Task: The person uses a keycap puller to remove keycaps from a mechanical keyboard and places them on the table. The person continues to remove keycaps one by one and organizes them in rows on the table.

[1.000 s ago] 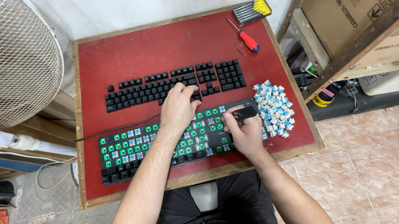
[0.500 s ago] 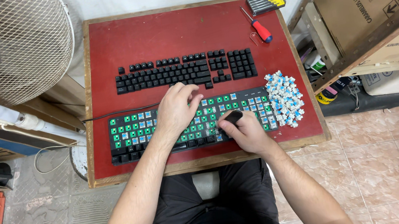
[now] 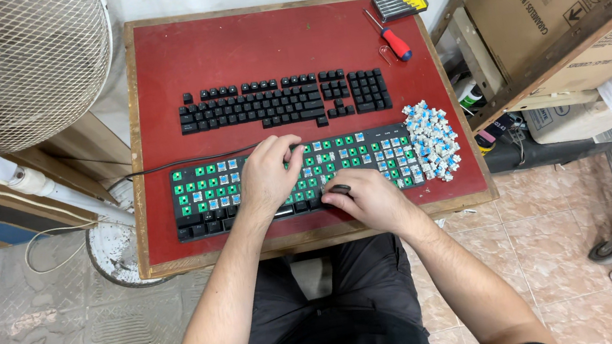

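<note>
Stripped keyboard (image 3: 205,199) lies long-axis left-right at frame center, left hand (image 3: 268,178) flat and open on its middle, right hand (image 3: 369,201) just right, pinching small black tool (image 3: 340,189) at lower edge.

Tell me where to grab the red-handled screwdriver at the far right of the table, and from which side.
Grip the red-handled screwdriver by its thick red handle, probably from above, fingers closing across its width. It lies flat and slanted on the red table, thin shaft pointing away toward the bit case, with bare surface on both sides.
</note>
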